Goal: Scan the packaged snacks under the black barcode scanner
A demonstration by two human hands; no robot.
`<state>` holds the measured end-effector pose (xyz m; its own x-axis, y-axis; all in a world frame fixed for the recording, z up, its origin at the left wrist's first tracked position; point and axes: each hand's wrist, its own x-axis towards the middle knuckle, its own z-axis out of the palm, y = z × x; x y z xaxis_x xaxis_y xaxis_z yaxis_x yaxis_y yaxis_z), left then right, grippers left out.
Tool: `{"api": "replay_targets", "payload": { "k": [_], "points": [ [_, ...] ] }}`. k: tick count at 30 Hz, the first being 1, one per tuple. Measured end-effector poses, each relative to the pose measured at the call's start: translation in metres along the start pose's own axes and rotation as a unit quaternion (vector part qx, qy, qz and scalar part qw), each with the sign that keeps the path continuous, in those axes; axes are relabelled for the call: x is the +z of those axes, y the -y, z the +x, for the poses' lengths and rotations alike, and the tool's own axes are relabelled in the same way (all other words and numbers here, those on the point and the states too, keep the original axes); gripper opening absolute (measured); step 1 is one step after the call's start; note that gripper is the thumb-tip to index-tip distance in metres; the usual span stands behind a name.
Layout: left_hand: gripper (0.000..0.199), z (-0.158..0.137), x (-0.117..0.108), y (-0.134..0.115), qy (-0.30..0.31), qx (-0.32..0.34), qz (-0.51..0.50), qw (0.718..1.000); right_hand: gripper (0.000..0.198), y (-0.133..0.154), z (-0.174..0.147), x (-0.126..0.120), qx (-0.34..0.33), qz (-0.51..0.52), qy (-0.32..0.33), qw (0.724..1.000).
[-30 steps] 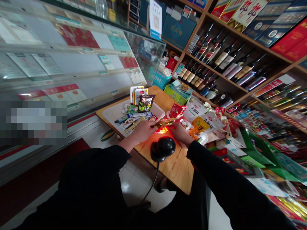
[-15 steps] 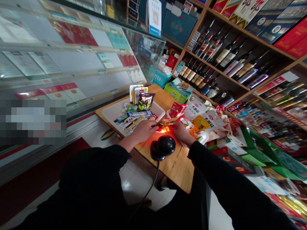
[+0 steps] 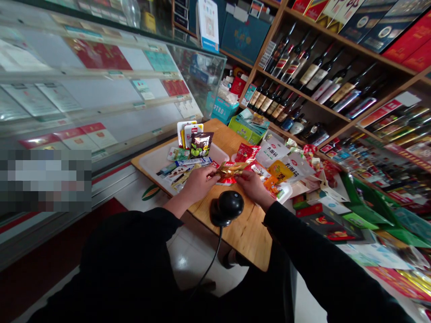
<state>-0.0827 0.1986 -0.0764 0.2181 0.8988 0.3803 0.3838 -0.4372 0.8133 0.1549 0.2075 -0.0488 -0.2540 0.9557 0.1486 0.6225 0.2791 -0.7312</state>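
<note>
Between my hands is a shiny gold snack packet [image 3: 230, 169], held above the wooden board near the scanner. My left hand [image 3: 201, 181] pinches its left end, and my right hand [image 3: 252, 183] grips the right end. Just below stands a black barcode scanner [image 3: 230, 205] on a round base, its cable running down toward me. To the left, a white tray [image 3: 153, 163] holds several snack packets, among them an upright dark pouch [image 3: 201, 145] with green fruit on it. Right of my right hand, a second tray [image 3: 287, 192] carries red, orange and white packets.
The wooden tabletop [image 3: 251, 233] lies under the trays. A glass display case [image 3: 111, 98] runs along the left, and wine bottles [image 3: 311, 74] fill shelves at the back right. A green box [image 3: 247, 130] and piled packages [image 3: 336, 220] sit beyond the table. A blurred patch covers the far left.
The red light that shone on the packet and tabletop has gone out. The gold packet is held slightly higher, stretched flatter between both hands. The whole view has shifted a little.
</note>
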Motion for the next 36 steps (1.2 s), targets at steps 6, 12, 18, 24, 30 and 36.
{"api": "replay_targets", "payload": {
  "k": [6,12,18,24,30,36],
  "points": [
    [0.020,-0.008,0.003,-0.014,-0.031,-0.012,-0.012,0.999,0.019,0.015,-0.013,-0.008,-0.001,0.003,-0.016,1.000],
    [0.022,-0.012,0.013,-0.023,-0.021,-0.004,0.027,0.999,0.015,0.014,-0.024,-0.027,-0.026,-0.012,-0.013,1.000],
    [0.021,0.000,0.024,-0.048,-0.004,0.006,0.027,1.000,0.018,0.008,-0.036,-0.057,-0.067,-0.029,-0.033,0.997],
    [0.022,0.035,0.038,-0.078,0.032,0.007,0.065,0.997,0.010,-0.004,-0.044,-0.087,-0.057,-0.012,-0.111,0.992],
    [0.026,0.077,0.071,-0.103,0.073,0.007,0.084,0.994,0.006,-0.024,-0.051,-0.121,-0.029,-0.035,-0.174,0.984],
    [0.021,0.118,0.117,-0.124,0.114,0.020,0.116,0.986,0.008,-0.051,-0.063,-0.156,0.016,-0.082,-0.223,0.971]
  ]
}}
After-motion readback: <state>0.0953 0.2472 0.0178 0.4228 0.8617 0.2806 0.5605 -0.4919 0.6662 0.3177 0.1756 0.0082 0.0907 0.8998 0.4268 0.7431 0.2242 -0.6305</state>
